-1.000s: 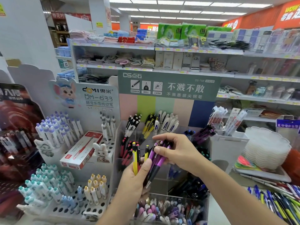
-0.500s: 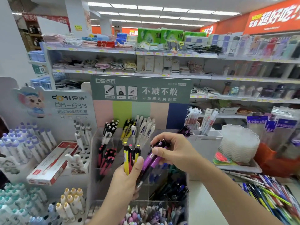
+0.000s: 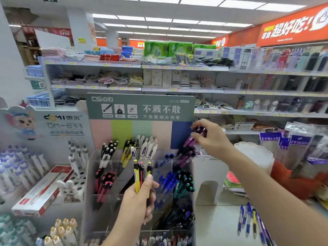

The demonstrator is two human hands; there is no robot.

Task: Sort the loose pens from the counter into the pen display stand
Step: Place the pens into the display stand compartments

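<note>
While the left hand (image 3: 140,197) grips yellow and red pens (image 3: 140,174) as reserve, the right hand (image 3: 209,137) pinches purple pens (image 3: 192,142) over the display stand (image 3: 99,174)'s upper right compartment, matching colour; loose pens (image 3: 248,219) lie near the tabletop (image 3: 218,226)'s right edge.

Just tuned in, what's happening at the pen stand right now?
A person is sorting pens into the clear pen display stand. The right hand pinches purple pens at the stand's top right compartment, where other purple pens already sit. The left hand holds a small bunch upright in front of the stand: a yellow pen, a red one and another yellow-and-black one. More loose pens lie on the counter to the right.
</note>
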